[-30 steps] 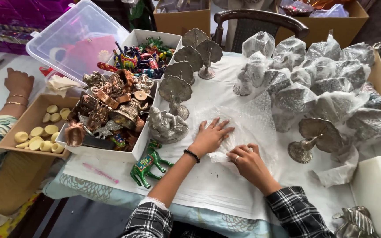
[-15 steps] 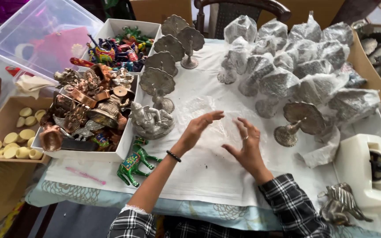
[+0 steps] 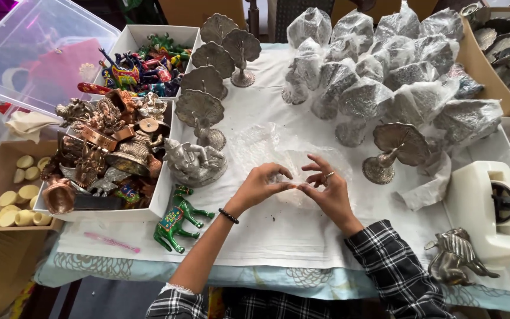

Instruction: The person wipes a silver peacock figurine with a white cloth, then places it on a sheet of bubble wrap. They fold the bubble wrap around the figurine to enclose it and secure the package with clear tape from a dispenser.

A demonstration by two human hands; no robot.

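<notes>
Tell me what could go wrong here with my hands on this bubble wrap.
The unwrapped metal peacock stands on a narrow foot close to your right hand; pulling the bubble wrap could tip it. The silver figurine sits at the sheet's left edge near your left hand and might get dragged.

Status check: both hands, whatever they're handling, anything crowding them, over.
Left hand and right hand pinching clear bubble-wrap sheet, fingertips meeting. Sheet lies on white cloth. Silver metal figurine close left, unwrapped silver peacock stand close right.
</notes>
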